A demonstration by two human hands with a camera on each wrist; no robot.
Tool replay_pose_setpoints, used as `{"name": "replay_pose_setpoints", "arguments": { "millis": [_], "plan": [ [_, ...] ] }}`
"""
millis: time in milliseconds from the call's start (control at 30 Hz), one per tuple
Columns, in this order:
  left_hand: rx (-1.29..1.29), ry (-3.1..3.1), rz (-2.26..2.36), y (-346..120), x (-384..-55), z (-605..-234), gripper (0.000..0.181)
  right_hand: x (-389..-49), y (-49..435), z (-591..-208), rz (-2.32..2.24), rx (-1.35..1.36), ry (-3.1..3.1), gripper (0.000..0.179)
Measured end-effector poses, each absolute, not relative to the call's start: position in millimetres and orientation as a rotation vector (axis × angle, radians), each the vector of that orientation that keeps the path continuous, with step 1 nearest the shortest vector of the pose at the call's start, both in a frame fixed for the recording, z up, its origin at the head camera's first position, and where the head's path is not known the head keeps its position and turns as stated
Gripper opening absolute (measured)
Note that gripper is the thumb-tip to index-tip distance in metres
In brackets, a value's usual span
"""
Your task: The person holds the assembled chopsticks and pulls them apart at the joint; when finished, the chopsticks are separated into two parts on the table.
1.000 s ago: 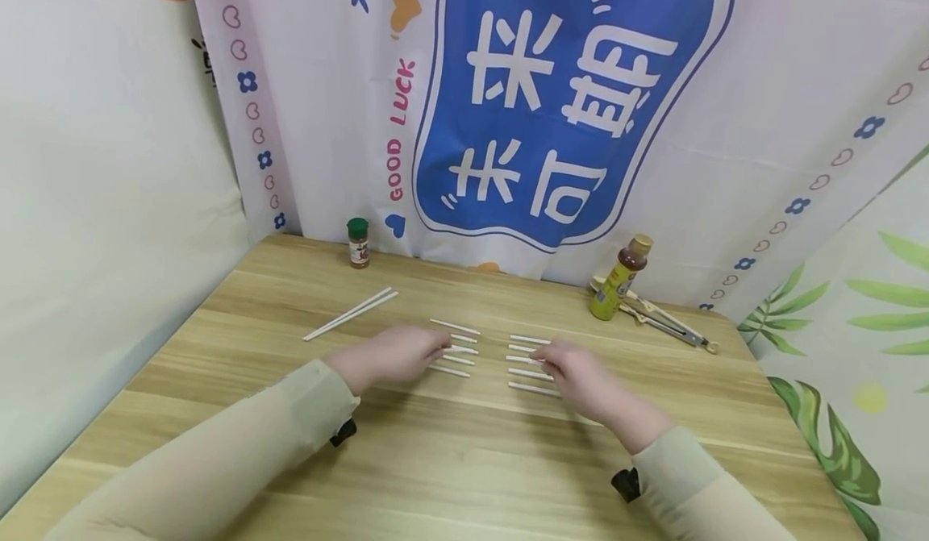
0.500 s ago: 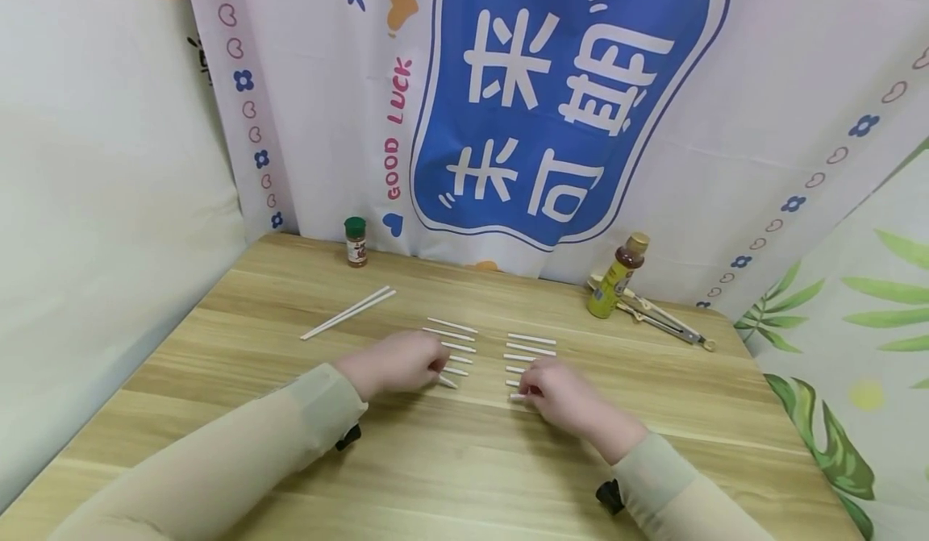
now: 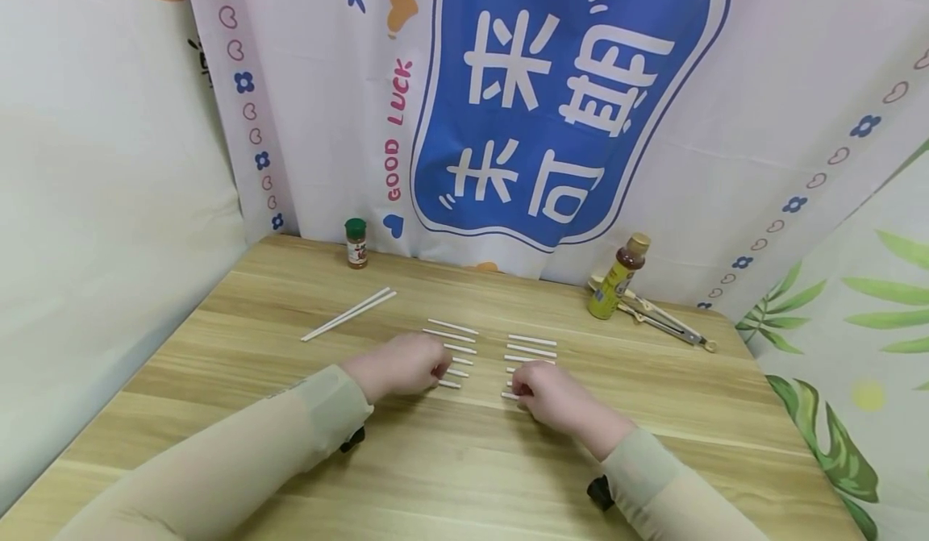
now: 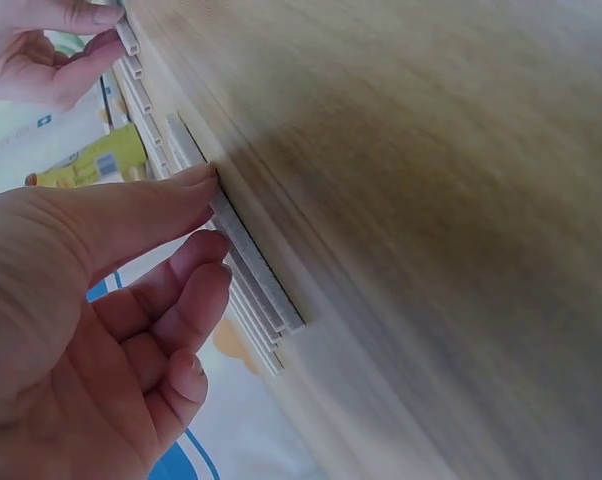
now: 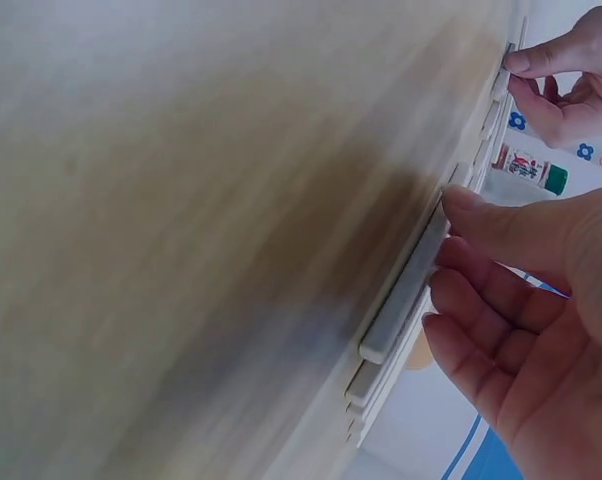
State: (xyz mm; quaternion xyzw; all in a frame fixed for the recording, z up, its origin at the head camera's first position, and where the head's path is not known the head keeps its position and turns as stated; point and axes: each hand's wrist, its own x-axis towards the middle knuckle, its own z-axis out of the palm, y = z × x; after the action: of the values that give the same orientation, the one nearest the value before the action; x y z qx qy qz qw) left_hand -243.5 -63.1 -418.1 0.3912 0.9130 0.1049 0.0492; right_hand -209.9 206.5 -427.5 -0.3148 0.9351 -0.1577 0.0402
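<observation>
Short white sticks lie in two rows side by side, a left row [image 3: 452,336] and a right row [image 3: 533,351]. My left hand [image 3: 406,364] pinches the nearest stick of the left row [image 4: 251,250] between thumb and fingers, the other fingers loosely curled. Its narrower end [image 3: 452,384] points toward the right row. Opposite it, my right hand [image 3: 555,396] pinches the nearest stick of the right row [image 5: 396,310], with the thumb along its near side. Both sticks are low against the tabletop, in line with the rest. The hands partly cover the sticks behind.
Two long white chopsticks [image 3: 348,314] lie touching at the left. A green-capped spice jar [image 3: 356,244] stands at the back left. At the back right, a yellow-labelled bottle [image 3: 617,276] stands beside metal tongs [image 3: 668,323]. A printed cloth [image 3: 327,106] hangs behind the table [image 3: 435,476].
Both hands have come toward the near end of the rows, each with a stick now at that end. Lately the left stick has straightened and the right one shifted slightly left.
</observation>
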Motion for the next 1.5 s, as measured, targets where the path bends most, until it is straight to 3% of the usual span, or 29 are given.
{"name": "replay_pose_setpoints", "arguments": {
  "millis": [367, 533, 833, 1067, 1500],
  "plan": [
    [1.198, 2.784, 0.378, -64, -242, -414, 0.020, -206, 214, -422, -0.501, -0.871, 2.844, 0.021],
    [1.064, 2.811, 0.516, -76, -244, -404, 0.016, -206, 215, -422, -0.499, -0.890, 2.841, 0.024],
    [0.654, 2.882, 0.654, -150, -270, -388, 0.007, -205, 216, -422, -0.496, -0.915, 2.835, 0.028],
    [0.415, 2.939, 0.603, -199, -288, -396, 0.006, -204, 215, -422, -0.458, -0.975, 2.845, 0.029],
    [0.385, 2.932, 0.566, -196, -292, -419, 0.008, -206, 217, -424, -0.461, -0.975, 2.834, 0.028]
  ]
}}
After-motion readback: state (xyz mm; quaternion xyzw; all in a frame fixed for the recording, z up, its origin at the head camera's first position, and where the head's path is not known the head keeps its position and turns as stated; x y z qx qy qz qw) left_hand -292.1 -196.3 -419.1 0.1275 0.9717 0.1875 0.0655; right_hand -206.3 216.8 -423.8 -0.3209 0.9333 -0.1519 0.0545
